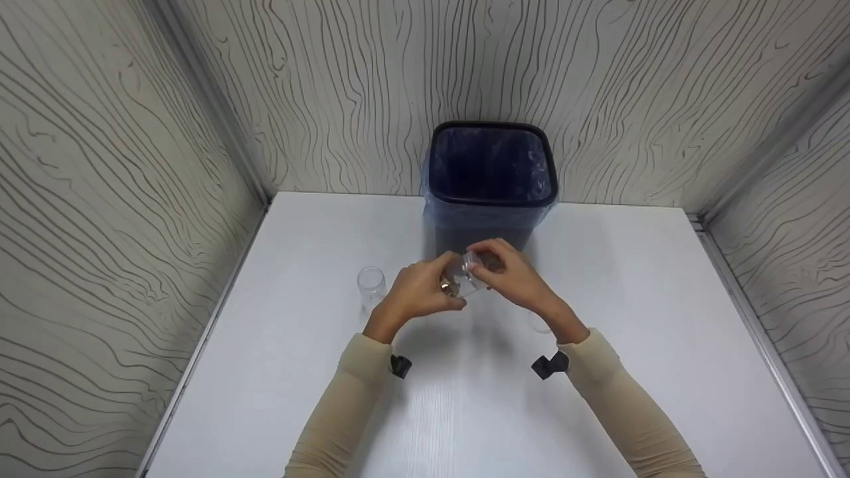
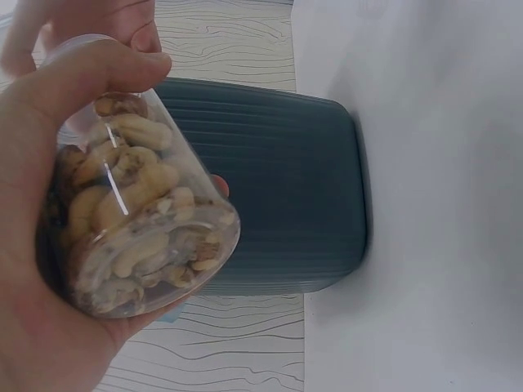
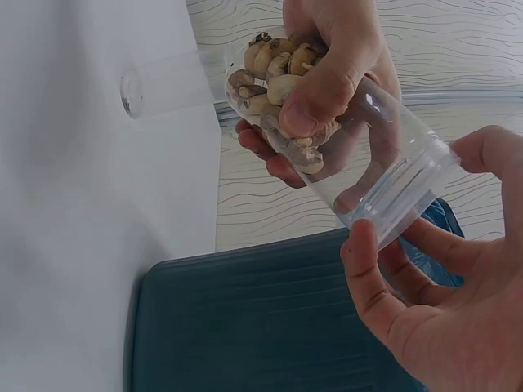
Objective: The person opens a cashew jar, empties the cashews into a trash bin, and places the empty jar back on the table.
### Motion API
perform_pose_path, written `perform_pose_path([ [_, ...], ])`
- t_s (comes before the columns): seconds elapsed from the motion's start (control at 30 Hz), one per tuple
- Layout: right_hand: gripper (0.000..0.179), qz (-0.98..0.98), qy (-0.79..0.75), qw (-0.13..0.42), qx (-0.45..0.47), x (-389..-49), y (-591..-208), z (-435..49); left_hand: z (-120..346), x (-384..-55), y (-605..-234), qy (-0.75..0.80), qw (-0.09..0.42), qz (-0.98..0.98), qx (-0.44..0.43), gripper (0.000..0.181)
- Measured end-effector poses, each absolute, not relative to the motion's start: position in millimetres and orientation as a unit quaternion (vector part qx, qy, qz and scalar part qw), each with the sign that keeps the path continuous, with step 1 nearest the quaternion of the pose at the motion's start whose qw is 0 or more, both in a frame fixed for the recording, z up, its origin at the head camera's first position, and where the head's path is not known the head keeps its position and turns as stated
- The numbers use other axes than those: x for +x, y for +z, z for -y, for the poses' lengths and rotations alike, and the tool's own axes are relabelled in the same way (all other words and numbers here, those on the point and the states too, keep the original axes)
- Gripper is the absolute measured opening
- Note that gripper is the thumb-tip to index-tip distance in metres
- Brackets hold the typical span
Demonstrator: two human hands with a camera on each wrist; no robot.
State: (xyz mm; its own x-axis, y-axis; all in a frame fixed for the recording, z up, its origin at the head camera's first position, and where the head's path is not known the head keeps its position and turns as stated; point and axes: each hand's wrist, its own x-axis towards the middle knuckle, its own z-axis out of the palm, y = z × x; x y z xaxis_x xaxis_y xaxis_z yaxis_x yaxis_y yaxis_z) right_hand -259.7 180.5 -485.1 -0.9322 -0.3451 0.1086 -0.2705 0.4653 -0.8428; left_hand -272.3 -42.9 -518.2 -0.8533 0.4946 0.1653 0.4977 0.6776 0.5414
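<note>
Taking the clock face on the head view, centred on the held jar with 12 at the patterned back wall (image 1: 352,106), the clear jar (image 2: 155,204) is tilted in the air above the white table (image 1: 425,425), between both hands. The left hand (image 1: 418,290), at 9 o'clock, is wrapped round the jar's body near its base, where pale, curved, cashew-like nuts (image 3: 278,61) lie gathered. The right hand (image 1: 519,279), at 3 o'clock, has thumb and fingers bent round the ribbed mouth end, pinching it; whether that ribbed part is a lid or the neck I cannot tell. The dark bin (image 1: 485,229), lined with a blue bag (image 1: 430,202), stands just beyond toward 12. A second clear jar (image 1: 371,279) stands upright at 9 o'clock, past the left hand, while around 4 o'clock, by the right wrist, sits a clear round outline (image 1: 541,325), too faint to identify
</note>
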Motion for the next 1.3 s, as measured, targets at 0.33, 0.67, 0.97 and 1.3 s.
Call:
perform_pose_path([
  [0.33, 0.041, -0.847, -0.488, 0.017, -0.210, -260.2, -485.0, -181.1, 43.3, -273.3, -517.5, -0.292, 0.008, 0.917, -0.273, 0.063],
  [0.67, 0.045, -0.839, -0.490, 0.011, -0.238, -258.4, -484.0, -182.1, 44.1, -271.5, -516.4, -0.293, 0.009, 0.917, -0.272, 0.065],
  [0.97, 0.050, -0.814, -0.518, 0.021, -0.261, -258.9, -486.3, -183.7, 44.9, -272.7, -519.0, -0.294, 0.001, 0.917, -0.271, 0.069],
  [1.3, 0.049, -0.808, -0.521, 0.029, -0.272, -257.7, -486.7, -184.9, 45.6, -272.5, -519.0, -0.293, -0.001, 0.917, -0.269, 0.066],
])
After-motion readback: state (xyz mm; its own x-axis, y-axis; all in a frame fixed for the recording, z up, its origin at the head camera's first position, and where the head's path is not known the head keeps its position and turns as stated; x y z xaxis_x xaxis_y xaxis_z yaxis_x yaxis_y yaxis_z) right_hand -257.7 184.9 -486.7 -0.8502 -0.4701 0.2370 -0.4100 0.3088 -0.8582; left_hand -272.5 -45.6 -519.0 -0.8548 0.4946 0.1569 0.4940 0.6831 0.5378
